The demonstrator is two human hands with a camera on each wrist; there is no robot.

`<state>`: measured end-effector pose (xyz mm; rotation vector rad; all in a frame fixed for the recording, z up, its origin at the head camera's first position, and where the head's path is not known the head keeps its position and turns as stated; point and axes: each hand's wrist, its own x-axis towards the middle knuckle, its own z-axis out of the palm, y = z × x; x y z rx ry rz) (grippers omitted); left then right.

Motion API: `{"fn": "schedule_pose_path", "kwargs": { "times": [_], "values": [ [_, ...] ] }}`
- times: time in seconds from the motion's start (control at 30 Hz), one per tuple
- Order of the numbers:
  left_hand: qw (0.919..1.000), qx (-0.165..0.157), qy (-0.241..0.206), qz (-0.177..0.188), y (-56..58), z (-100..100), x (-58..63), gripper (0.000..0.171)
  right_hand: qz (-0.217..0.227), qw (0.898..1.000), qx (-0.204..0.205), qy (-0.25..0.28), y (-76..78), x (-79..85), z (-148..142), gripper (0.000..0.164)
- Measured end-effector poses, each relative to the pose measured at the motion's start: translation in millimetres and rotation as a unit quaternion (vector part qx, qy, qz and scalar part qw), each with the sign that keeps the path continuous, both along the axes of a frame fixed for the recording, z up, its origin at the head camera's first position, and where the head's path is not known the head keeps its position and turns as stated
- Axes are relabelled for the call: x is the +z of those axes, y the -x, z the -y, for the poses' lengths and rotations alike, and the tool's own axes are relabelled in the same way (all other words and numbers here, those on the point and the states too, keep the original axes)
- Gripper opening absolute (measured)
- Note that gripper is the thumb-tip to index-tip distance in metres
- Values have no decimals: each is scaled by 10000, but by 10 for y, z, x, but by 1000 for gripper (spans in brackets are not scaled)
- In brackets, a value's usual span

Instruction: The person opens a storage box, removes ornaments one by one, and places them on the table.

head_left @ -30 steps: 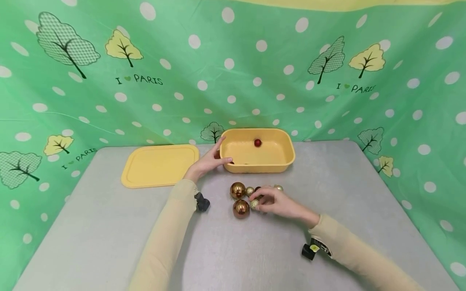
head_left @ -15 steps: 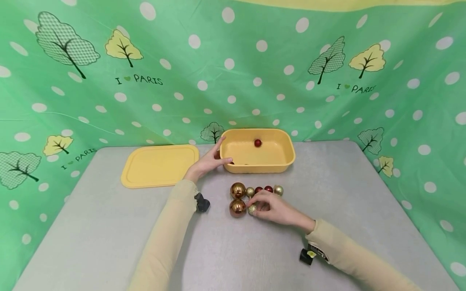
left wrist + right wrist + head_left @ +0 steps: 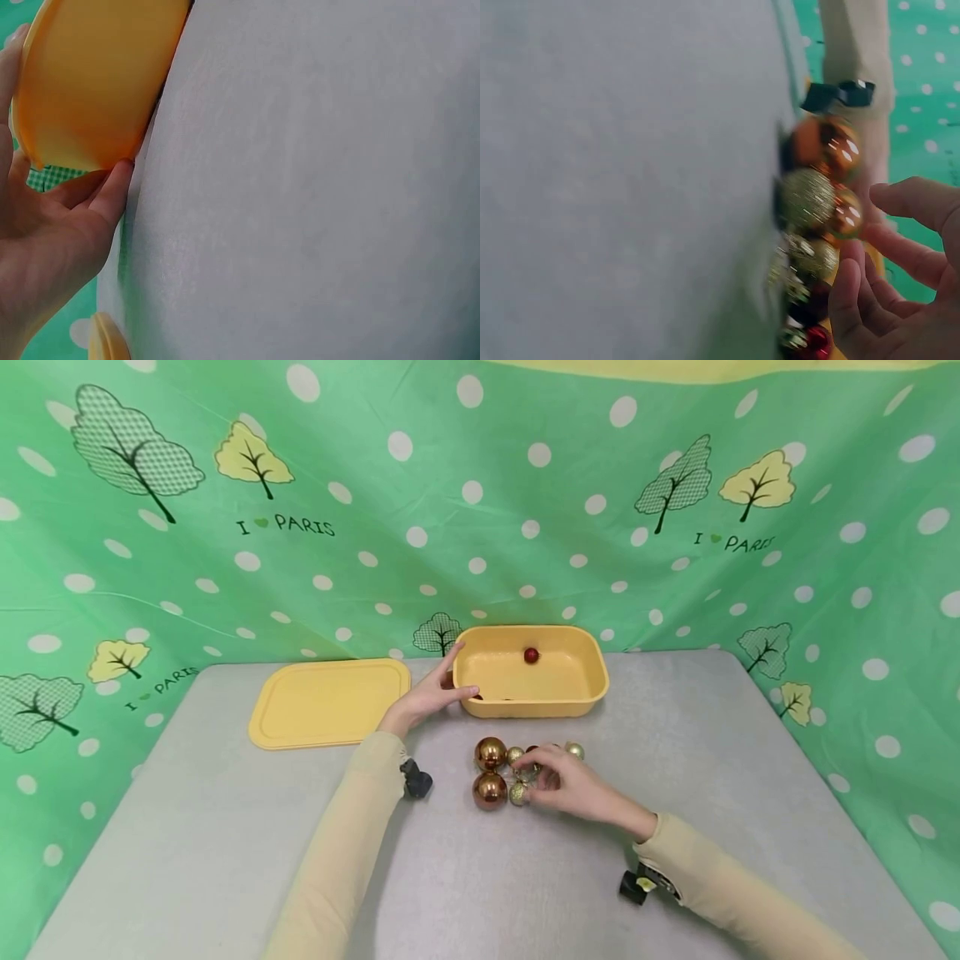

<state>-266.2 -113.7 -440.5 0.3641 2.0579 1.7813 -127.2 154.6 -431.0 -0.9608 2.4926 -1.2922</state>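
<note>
In the head view my left hand (image 3: 427, 695) holds the left end of the yellow box (image 3: 531, 708), thumb at its front corner and a finger along its end. A red bauble (image 3: 531, 655) lies inside. On the table in front, my right hand (image 3: 573, 785) is half-curled beside a glittery gold bauble (image 3: 518, 793), its fingers apart. Two shiny copper baubles (image 3: 490, 792) stand to the left, with another glittery gold bauble (image 3: 515, 756) behind. In the right wrist view the fingers (image 3: 911, 199) stay spread beside the baubles, and no grip shows. Dark red baubles are partly hidden by the hand.
The yellow lid (image 3: 330, 703) lies flat on the grey table (image 3: 187, 827), left of the box. A pale gold bauble (image 3: 574, 751) sits at the right end of the cluster. A green patterned curtain (image 3: 480, 510) hangs behind the table.
My right hand has moved the glittery gold bauble slightly down and left beside the front copper bauble, then let it go and drawn back a little. The left hand and box stay put.
</note>
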Motion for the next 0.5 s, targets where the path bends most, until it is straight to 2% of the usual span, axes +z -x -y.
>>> {"fn": "schedule_pose_path", "kwargs": {
  "times": [0.1, 0.37, 0.5],
  "values": [
    [10000, 46, 12, -13, 21, 5, -37, 94, 74, 9998, -21, 202, 67, 101, -37, 37],
    [9999, 59, 144, -73, 10, 2, -26, 94, 558, 9947, -147, 853, 248, 243, -89, 32],
    [9999, 26, 122, -78, 11, -6, -25, 94, 656, 9920, -285, 1040, 348, 352, -97, 33]
  ]
}}
